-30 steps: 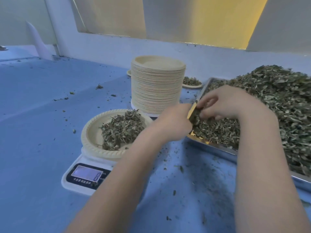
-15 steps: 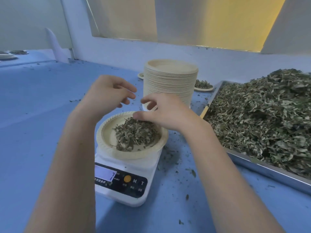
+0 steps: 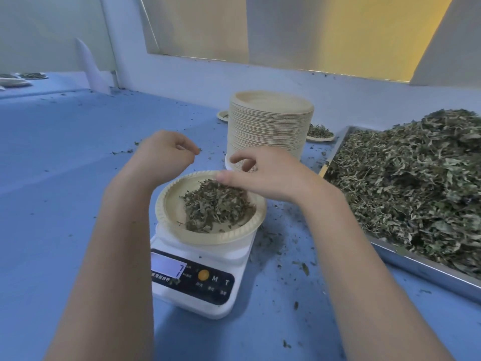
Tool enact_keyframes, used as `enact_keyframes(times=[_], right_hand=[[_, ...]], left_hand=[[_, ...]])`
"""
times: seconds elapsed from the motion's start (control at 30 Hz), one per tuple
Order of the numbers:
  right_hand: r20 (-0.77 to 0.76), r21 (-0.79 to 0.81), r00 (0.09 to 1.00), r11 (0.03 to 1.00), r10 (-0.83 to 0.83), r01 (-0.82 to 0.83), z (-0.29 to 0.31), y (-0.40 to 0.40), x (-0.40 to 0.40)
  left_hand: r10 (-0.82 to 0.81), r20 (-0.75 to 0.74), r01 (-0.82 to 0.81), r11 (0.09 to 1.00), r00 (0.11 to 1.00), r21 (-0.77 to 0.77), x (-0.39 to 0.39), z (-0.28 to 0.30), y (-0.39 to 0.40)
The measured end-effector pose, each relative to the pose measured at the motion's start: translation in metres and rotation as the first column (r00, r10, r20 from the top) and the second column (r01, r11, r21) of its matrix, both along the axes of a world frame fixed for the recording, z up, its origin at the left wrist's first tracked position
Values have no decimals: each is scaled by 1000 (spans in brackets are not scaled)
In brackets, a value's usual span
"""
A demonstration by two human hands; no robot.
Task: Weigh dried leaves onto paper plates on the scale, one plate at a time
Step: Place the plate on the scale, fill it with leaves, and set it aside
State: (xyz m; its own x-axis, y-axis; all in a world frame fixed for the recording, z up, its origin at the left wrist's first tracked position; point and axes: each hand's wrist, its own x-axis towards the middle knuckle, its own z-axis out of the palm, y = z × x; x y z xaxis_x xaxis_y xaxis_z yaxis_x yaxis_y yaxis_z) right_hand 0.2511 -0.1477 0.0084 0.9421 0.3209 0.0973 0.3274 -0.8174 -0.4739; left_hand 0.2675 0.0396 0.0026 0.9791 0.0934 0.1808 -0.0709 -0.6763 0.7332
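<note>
A cream paper plate (image 3: 166, 204) with a small heap of dried leaves (image 3: 216, 207) sits on the white digital scale (image 3: 208, 303), whose display shows a 7. My left hand (image 3: 164, 155) hovers beyond the plate's far left rim with its fingers curled, and a tiny leaf bit is pinched at the fingertips. My right hand (image 3: 263, 175) hangs over the plate's far right side. Its thumb touches the top of the heap and its fingers are loosely bent, holding nothing I can see. To the right, a metal tray (image 3: 416, 264) holds a big pile of dried leaves (image 3: 416, 183).
A tall stack of paper plates (image 3: 268, 131) stands just behind the scale. Small filled plates lie behind it, one at the right (image 3: 318, 132) and one at the left (image 3: 222, 115). Leaf crumbs litter the blue table (image 3: 52, 178). More plates (image 3: 15, 80) lie far left.
Both hands came from the tray's edge to over the plate on the scale. In the last half second the left hand's fingers curled in and the right hand stayed over the heap.
</note>
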Motion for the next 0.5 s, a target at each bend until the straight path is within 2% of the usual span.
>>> enact_keyframes(times=[0.13, 0.2, 0.27, 0.4, 0.5], right_hand=[[-337, -239, 941, 964, 31, -117, 4, -20, -6], [-388, -194, 918, 967, 77, -163, -1, -22, -5], [-382, -143, 917, 973, 113, -180, -6, -20, -4], [-290, -61, 946, 984, 141, -166, -4, -21, -3], [-278, 138, 947, 982, 160, -126, 3, -26, -5]], left_hand=[[55, -293, 10, 977, 954, 215, 4, -10, 5], [85, -333, 17, 956, 939, 292, 6, -13, 4], [89, -299, 22, 938, 950, 347, 9, -15, 6], [114, -209, -71, 977, 971, 202, 10, -15, 19], [139, -174, -133, 990, 975, 45, 0, -12, 28]])
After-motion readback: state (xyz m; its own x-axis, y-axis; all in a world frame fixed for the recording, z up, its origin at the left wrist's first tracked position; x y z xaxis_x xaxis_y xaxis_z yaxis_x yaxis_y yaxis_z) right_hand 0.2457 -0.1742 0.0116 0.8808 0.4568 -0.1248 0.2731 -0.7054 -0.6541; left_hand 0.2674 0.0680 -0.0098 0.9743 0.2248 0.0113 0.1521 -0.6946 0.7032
